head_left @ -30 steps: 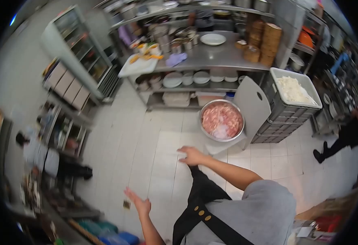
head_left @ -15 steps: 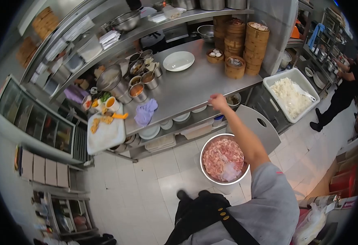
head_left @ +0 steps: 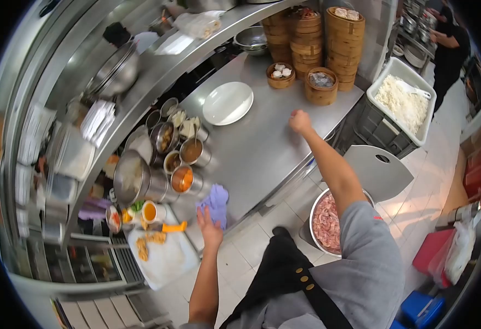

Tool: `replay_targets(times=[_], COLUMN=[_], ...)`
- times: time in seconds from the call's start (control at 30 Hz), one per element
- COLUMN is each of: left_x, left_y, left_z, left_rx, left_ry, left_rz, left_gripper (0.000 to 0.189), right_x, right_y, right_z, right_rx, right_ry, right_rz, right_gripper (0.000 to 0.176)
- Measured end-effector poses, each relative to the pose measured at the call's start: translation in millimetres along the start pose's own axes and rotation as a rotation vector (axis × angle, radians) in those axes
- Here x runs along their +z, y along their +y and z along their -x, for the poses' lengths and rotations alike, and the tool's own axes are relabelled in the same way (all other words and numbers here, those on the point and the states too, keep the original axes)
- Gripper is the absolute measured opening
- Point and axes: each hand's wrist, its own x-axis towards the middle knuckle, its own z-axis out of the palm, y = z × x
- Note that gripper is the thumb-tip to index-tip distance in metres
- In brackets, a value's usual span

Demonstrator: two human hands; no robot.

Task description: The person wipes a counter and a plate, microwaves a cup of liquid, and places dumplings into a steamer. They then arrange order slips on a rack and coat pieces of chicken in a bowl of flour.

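My left hand (head_left: 208, 227) is open, its fingers spread at the near edge of a crumpled purple cloth (head_left: 217, 204) on the steel counter. Left of that hand lies a white cutting board (head_left: 172, 260) bearing yellowish food pieces (head_left: 147, 244) and an orange-handled tool (head_left: 174, 226). My right hand (head_left: 300, 120) is closed over the counter's right part, fingers curled in; whatever they hold, if anything, is hidden. A bamboo steamer (head_left: 321, 94) with a covered top stands just behind it. Under my right forearm is a metal pot of raw sliced meat (head_left: 326, 225), partly covered by the arm.
A white oval plate (head_left: 228, 103) lies on the counter (head_left: 251, 159). Metal containers of sauces (head_left: 182, 180) crowd its left side. Tall steamer stacks (head_left: 343, 46) stand at the back. A white tub of rice (head_left: 428, 129) rests on a dark crate at right. Another person (head_left: 450, 49) stands beyond.
My view has turned and shifted left along the counter. My left hand has come into view beside the purple cloth. The right hand remains extended, its fingers now curled in.
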Motion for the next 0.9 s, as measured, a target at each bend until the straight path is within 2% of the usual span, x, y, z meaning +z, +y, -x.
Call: replay_targets(times=[0.03, 0.1, 0.13, 0.2, 0.27, 0.3, 0.33, 0.37, 0.4, 0.43, 0.47, 0.53, 0.6, 0.67, 0.73, 0.8, 0.83, 0.87, 0.9], left_x=[18, 53, 72, 105, 148, 167, 186, 198, 208, 230, 255, 295, 317, 325, 354, 317, 325, 342, 355], left_y=[-8, -13, -6, 27, 69, 97, 131, 171, 206, 234, 259, 295, 308, 297, 268, 288, 278, 265, 258], left_z=[-17, -44, -52, -83, -135, -166, -198, -230, -263, -290, -320, -366, -404, -444, -491, -514, -530, -549, -564], left_rx=[0.023, -0.023, 0.039, 0.181, 0.277, 0.277, 0.273, 0.210, 0.268, 0.381, 0.425, 0.550, 0.269, -0.072, 0.034, -0.149, -0.148, -0.095, -0.039], left_ry=[-0.018, -0.349, -0.320, -0.314, -0.333, -0.342, -0.348, -0.374, -0.377, -0.266, -0.278, -0.259, -0.180, -0.077, 0.140, -0.415, -0.419, -0.617, -0.816], left_rz=[0.001, -0.242, -0.264, -0.175, 0.015, 0.086, 0.166, 0.147, 0.219, 0.263, 0.302, 0.386, 0.349, 0.357, 0.188, 0.428, 0.430, 0.474, 0.516], left_gripper=[0.051, 0.055, 0.057, 0.048, 0.036, 0.032, 0.028, 0.028, 0.026, 0.027, 0.028, 0.026, 0.031, 0.036, 0.046, 0.044, 0.044, 0.042, 0.041], right_x=[5, 18, 24, 42, 47, 42, 31, 14, -3, -9, -6, 0, 11, 18, 24, 39, 48, 50, 49], right_y=[-2, -4, -5, -1, -10, -18, -23, -24, -26, -24, -16, 6, 18, 19, 6, 4, 5, 4, 1], right_z=[0, -6, -16, -36, -44, -44, -43, -39, -34, -33, -32, -28, -29, -37, -60, -96, -106, -106, -103], right_rx=[0.024, -0.134, -0.124, -0.277, -0.263, -0.266, -0.312, -0.301, -0.193, -0.089, -0.081, -0.185, -0.235, -0.280, -0.320, -0.252, -0.183, -0.177, -0.225], right_ry=[0.016, 0.096, 0.114, 0.306, 0.311, 0.308, 0.396, 0.408, 0.438, 0.466, 0.480, 0.545, 0.542, 0.531, 0.427, 0.439, 0.432, 0.431, 0.283], right_rz=[-0.003, -0.024, -0.031, -0.027, -0.104, -0.176, -0.214, -0.201, -0.341, -0.487, -0.487, -0.254, -0.167, -0.086, -0.021, 0.075, 0.162, 0.164, 0.223], right_gripper=[0.029, 0.028, 0.028, 0.023, 0.023, 0.022, 0.021, 0.021, 0.022, 0.023, 0.023, 0.022, 0.025, 0.027, 0.034, 0.036, 0.039, 0.039, 0.039])
